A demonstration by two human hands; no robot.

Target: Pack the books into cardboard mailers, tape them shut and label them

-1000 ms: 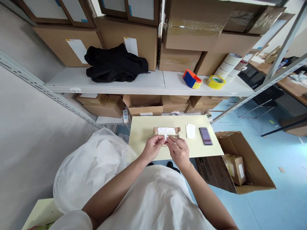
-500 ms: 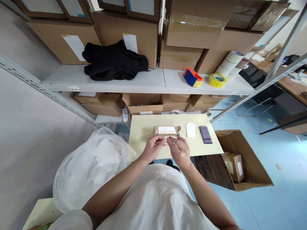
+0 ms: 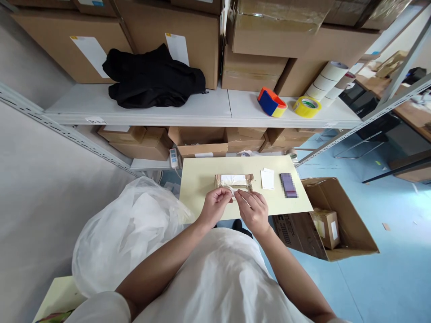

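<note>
Just in front of a small tape-wrapped brown package (image 3: 250,179), both hands meet over the pale yellow table (image 3: 198,172). Between my fingertips is a small white strip (image 3: 230,189), thin like paper or film. My left hand (image 3: 215,205) pinches its left side, thumb against fingers. My right hand (image 3: 253,210) has its fingertips closed together at the strip's right end. A white label (image 3: 233,178) covers much of the package's top. The package's near side is partly hidden behind my hands.
White cards (image 3: 268,178) and a blurred purple item (image 3: 288,185) lie right on the table. An open carton (image 3: 357,215) holding a small box (image 3: 328,229) stands right. A large translucent bag (image 3: 117,233) bulges left. Shelving (image 3: 208,120) with cartons and tape rolls (image 3: 306,106) runs behind.
The white strip shows more between my fingertips, sticking up from the left hand. Both hands stay close together by the package. The whole view has shifted slightly.
</note>
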